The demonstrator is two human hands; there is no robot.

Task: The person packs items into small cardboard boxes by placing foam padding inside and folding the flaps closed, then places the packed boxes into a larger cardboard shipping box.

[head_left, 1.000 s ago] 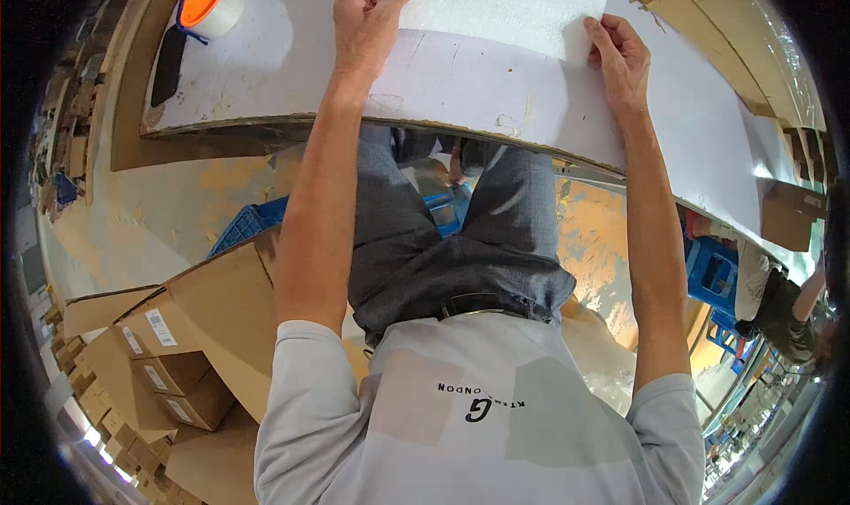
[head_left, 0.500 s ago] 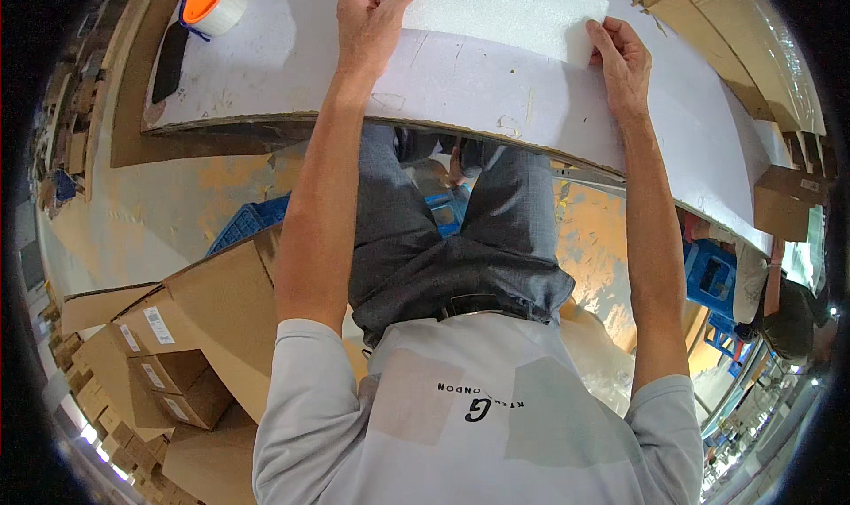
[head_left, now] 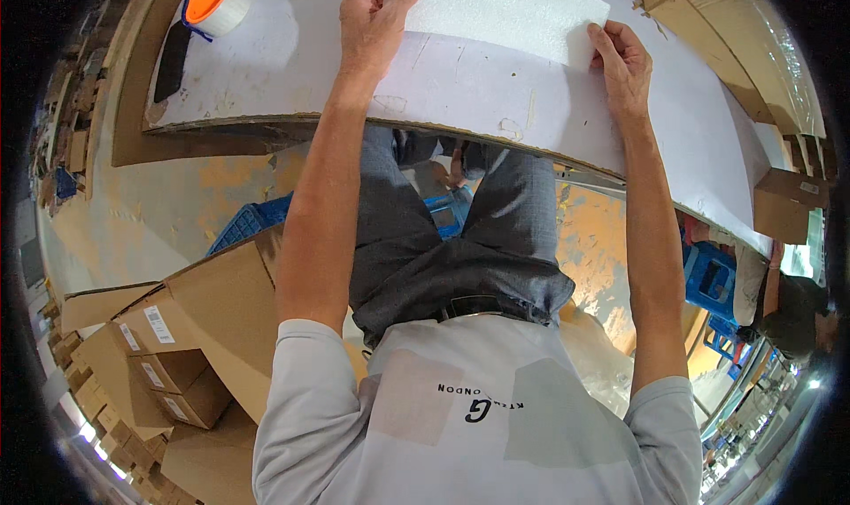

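Observation:
A white sheet of packing foam [head_left: 500, 14] stretches between my hands above the pale table [head_left: 460, 80]; its far edge runs out of the picture. My left hand [head_left: 374, 23] pinches the sheet's left end between thumb and fingers. At the right end, my right hand [head_left: 622, 58] grips the near corner, thumb against bent fingers. The foam looks fairly flat and slightly bowed.
At the table's far left stand a tape roll with an orange core [head_left: 211, 0] and a dark flat object [head_left: 173, 62]. Cardboard boxes [head_left: 708, 36] line the right side. An open carton [head_left: 204, 328] lies lower left. A blue stool [head_left: 708, 279] is below right.
Both hands keep their hold on the foam sheet and have hardly moved. The view has shifted very slightly.

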